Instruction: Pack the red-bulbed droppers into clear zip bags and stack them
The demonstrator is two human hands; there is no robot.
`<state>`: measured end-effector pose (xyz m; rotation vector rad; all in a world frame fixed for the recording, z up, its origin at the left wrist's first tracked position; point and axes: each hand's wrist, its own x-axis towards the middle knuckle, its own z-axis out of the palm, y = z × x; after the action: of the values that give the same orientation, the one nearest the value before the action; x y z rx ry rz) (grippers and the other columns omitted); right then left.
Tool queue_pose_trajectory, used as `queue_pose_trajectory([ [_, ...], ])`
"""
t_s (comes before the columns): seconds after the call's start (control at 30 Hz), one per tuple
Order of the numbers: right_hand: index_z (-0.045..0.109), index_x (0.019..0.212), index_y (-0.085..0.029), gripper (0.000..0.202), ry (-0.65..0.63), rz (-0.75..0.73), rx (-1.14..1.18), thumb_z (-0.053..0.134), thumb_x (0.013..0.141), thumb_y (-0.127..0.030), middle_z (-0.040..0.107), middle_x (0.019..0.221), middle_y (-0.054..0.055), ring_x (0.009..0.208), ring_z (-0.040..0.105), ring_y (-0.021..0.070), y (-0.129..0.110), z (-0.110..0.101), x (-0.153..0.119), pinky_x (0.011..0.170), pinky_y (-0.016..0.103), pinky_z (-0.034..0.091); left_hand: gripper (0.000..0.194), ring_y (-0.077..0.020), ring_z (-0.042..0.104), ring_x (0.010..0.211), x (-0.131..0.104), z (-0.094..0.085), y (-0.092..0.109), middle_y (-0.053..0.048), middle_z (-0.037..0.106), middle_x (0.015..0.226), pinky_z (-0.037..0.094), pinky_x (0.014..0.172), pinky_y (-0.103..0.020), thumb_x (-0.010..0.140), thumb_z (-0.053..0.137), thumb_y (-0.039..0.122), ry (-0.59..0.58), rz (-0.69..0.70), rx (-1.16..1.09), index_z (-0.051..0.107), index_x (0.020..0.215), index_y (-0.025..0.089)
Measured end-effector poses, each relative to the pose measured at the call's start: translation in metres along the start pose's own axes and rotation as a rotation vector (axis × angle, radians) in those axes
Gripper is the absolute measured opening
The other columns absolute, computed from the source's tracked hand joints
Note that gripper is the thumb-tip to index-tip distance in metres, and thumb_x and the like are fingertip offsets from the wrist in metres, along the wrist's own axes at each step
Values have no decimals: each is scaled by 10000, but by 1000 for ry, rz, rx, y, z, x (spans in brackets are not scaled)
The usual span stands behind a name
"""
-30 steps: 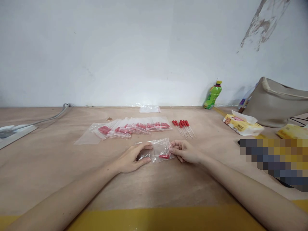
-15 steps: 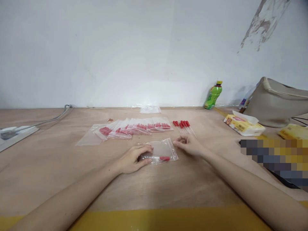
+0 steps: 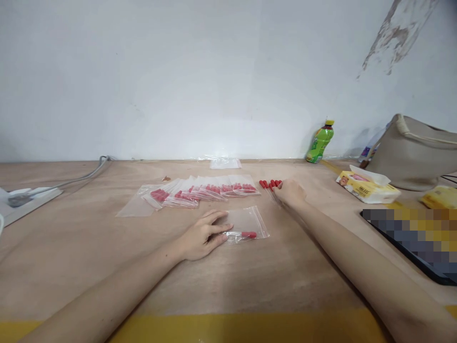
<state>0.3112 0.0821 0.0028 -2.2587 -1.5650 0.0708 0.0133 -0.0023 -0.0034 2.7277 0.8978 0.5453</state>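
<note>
A clear zip bag [image 3: 246, 220] lies flat at the centre, with one red-capped dropper [image 3: 249, 235] inside. My left hand [image 3: 205, 234] rests on the bag's left part, fingers spread. At the small group of loose red-capped droppers [image 3: 266, 184], my right hand [image 3: 290, 193] has its fingers pinched together by the rightmost ones; whether a dropper is between the fingertips is hidden. Behind the left hand, a fanned row of filled bags [image 3: 210, 188] holds more red-capped droppers.
Near the wall lie flat clear bags [image 3: 225, 164]. On the right stand a green bottle [image 3: 320, 142], a tissue pack [image 3: 367, 186] and a grey bag [image 3: 410, 152]; a dark-edged tray or device [image 3: 410, 243] lies nearer. A power strip [image 3: 32, 202] with a cable sits far left.
My right hand has moved away from the bag's open end, forward and right to the loose droppers. My left hand's fingers have spread over the bag. The view has shifted slightly.
</note>
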Motion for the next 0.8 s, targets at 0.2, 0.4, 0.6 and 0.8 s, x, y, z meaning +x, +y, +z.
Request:
queue_pose_trajectory([
  [0.2, 636, 724, -136, 270, -3, -11, 151, 472, 766, -347, 649, 841, 177, 831, 605, 276, 0, -12, 2, 634, 329, 415, 358, -225, 352, 1250, 1, 1, -4, -57, 409, 1346, 303, 1022, -423, 898, 428, 341, -56, -17, -23, 487, 1242, 260],
  [0.4, 403, 1075, -160, 419, -107, -194, 868, 515, 759, -412, 578, 656, 4, 500, 517, 109, 2, -7, -33, 465, 220, 403, 368, -227, 292, 1283, 1, -2, -8, -49, 340, 1388, 278, 1024, -442, 910, 400, 380, -128, -44, -30, 460, 1259, 280],
  [0.6, 177, 1175, -247, 682, -157, -121, 1190, 620, 668, -356, 473, 667, -65, 441, 504, 93, 3, 11, -76, 380, 215, 437, 381, -216, 348, 1251, 0, -1, -5, -44, 392, 1359, 295, 1021, -417, 899, 421, 381, -74, -20, 1, 456, 1263, 275],
  [0.8, 296, 922, -243, 355, -368, 44, 1431, 580, 721, -314, 522, 684, -44, 584, 606, 116, -5, 12, -88, 633, 297, 533, 520, -233, 444, 1171, -2, -3, -1, -68, 432, 1323, 384, 951, -397, 881, 448, 387, -24, -62, -29, 277, 1355, 261],
])
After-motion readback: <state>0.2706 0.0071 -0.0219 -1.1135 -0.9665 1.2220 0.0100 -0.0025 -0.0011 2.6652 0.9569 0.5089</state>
